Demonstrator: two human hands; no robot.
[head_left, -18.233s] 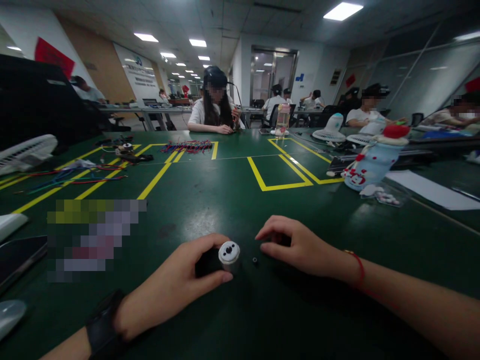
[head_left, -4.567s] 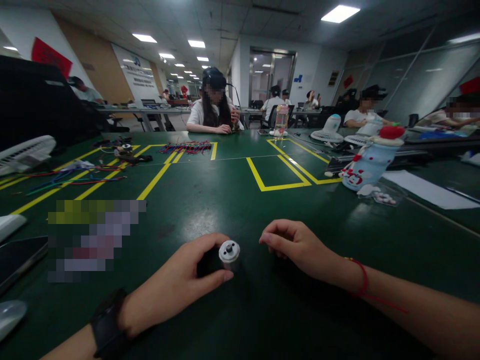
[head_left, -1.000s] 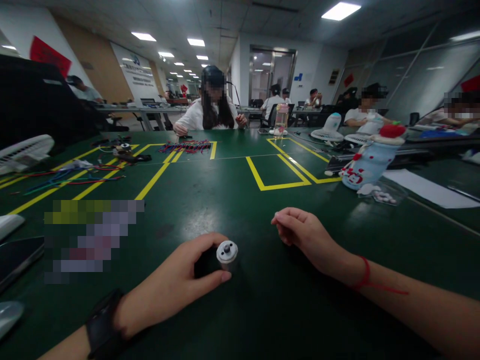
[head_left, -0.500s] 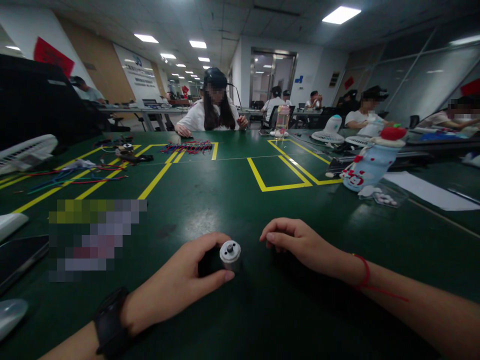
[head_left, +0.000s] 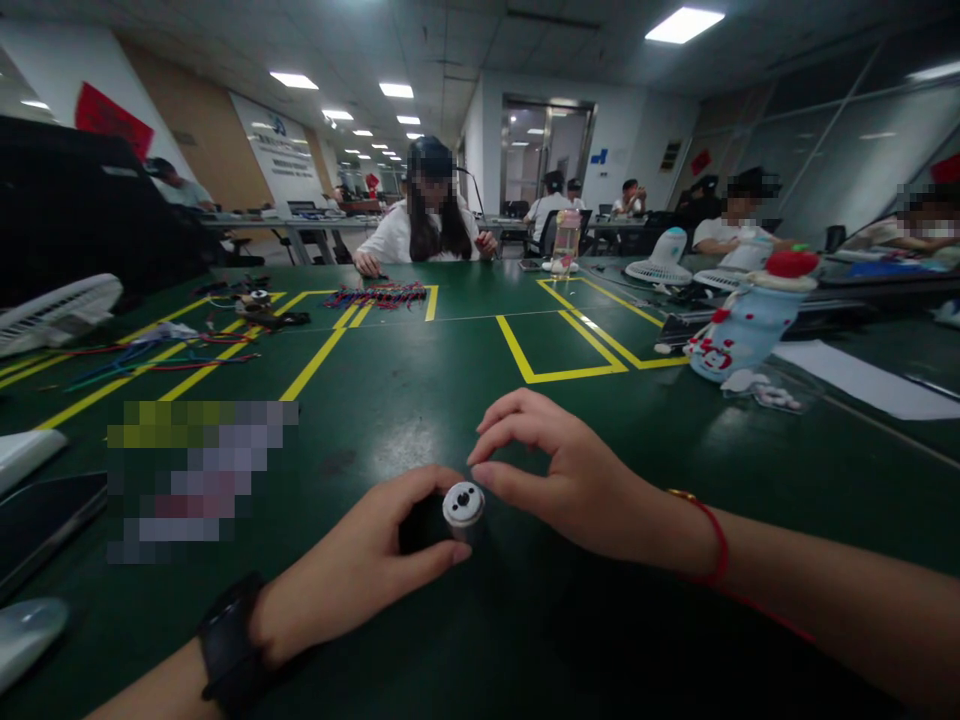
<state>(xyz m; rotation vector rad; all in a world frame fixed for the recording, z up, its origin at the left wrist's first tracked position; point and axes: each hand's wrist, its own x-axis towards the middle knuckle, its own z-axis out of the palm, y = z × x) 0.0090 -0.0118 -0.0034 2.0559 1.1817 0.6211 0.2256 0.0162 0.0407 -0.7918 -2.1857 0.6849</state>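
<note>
Left hand (head_left: 352,575) grips small upright cylinder with white cap (head_left: 463,505); right hand (head_left: 577,480) hovers beside it, fingers curled, contents unclear; I judge assembly midway.

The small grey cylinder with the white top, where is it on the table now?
The small grey cylinder stands low in the head view, near the middle, gripped by the left hand on the green table, with the right hand touching its right side.

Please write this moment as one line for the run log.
left hand: grips small motor upright on green table | right hand: fingertips beside motor top
</note>
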